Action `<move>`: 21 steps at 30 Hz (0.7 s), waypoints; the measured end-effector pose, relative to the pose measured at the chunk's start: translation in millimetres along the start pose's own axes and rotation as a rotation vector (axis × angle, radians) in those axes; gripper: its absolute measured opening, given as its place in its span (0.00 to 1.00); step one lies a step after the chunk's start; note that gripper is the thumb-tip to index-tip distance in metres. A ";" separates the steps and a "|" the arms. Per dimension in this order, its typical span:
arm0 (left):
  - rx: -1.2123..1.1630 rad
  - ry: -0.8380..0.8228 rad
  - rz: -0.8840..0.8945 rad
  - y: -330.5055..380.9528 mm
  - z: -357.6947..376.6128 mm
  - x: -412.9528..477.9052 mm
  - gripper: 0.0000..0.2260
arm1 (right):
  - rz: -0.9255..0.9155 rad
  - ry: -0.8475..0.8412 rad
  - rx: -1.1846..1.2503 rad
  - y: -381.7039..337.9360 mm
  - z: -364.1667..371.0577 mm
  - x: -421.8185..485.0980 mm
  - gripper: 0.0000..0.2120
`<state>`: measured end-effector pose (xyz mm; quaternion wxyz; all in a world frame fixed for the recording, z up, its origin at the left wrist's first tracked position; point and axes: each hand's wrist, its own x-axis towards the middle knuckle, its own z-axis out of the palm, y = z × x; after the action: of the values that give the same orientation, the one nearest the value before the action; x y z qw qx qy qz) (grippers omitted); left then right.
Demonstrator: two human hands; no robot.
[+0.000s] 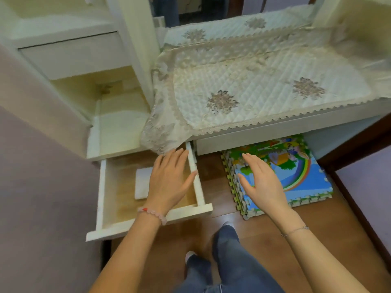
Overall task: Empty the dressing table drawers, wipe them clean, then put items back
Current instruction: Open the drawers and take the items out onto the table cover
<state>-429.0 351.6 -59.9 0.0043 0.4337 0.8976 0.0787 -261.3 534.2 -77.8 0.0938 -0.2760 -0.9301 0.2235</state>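
One drawer (101, 187) stands pulled out at the lower left of the dressing table (296, 125), and in it we note a white folded pad (142, 182) lying flat on the wooden bottom. Our left hand (169, 182) is spread over the drawer beside the pad, fingers straight, grasping nothing. Our right hand (262, 182) is likewise released, held above a coloured foam mat (302, 178) under the table, whose top carries a quilted cover (254, 85).

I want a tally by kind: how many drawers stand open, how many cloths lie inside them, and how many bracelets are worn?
Open drawers: 2, lower drawer and upper drawer
White folded cloth: 1
Bracelets: 2, bead bracelet and chain bracelet
Total: 5
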 end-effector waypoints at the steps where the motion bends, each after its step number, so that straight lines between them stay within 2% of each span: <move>1: 0.005 -0.012 0.024 6.1 2.6 12.0 0.28 | 0.021 0.002 0.001 8.0 -2.2 4.5 0.26; 10: 0.027 -0.071 0.143 63.3 37.0 131.3 0.29 | 0.137 -0.020 -0.009 86.8 -9.1 58.8 0.28; 21: 0.056 -0.155 0.412 67.0 79.3 227.1 0.28 | 0.482 -0.007 0.365 123.2 40.5 94.3 0.26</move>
<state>-512.6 580.4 -114.7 0.0452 0.6126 0.7889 0.0193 -293.5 664.0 -166.4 0.0827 -0.4666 -0.7826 0.4037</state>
